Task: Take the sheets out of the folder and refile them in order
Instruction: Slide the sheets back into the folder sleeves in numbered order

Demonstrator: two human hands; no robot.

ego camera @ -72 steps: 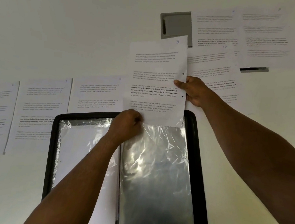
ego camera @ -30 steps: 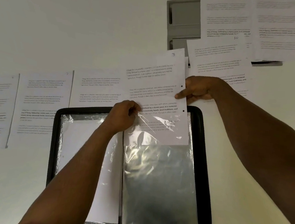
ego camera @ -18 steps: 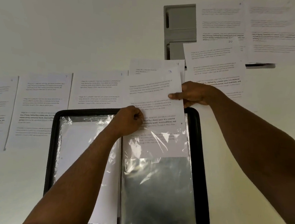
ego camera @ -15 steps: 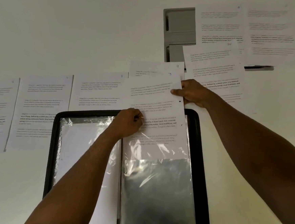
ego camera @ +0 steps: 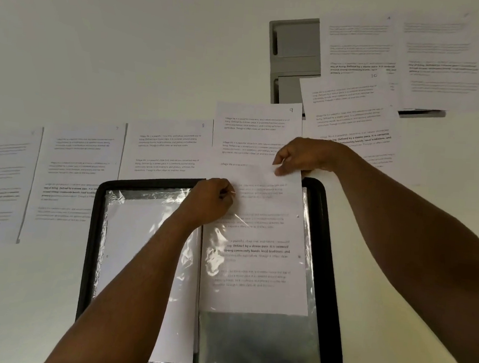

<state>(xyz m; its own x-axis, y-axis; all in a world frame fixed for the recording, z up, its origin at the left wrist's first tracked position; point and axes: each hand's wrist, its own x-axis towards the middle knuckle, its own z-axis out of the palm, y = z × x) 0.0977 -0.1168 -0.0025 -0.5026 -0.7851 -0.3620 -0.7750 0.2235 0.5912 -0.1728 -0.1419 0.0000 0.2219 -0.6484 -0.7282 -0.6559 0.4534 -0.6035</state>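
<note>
The sheet point(ego camera: 256, 240) sat mostly inside the folder's point(ego camera: 334, 303) right sleeve; thin and floppy, it looked prone to buckling; right hand point(ego camera: 300, 157) pinched its top edge; left hand point(ego camera: 211, 202) pinched the sleeve's mouth.

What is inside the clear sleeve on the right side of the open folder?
A printed sheet is partly inside the clear sleeve; its top sticks out, pinched by the right hand. The left hand holds the sleeve's opening. Below the sheet, the sleeve looks dark; anything behind the sheet is hidden.
</note>
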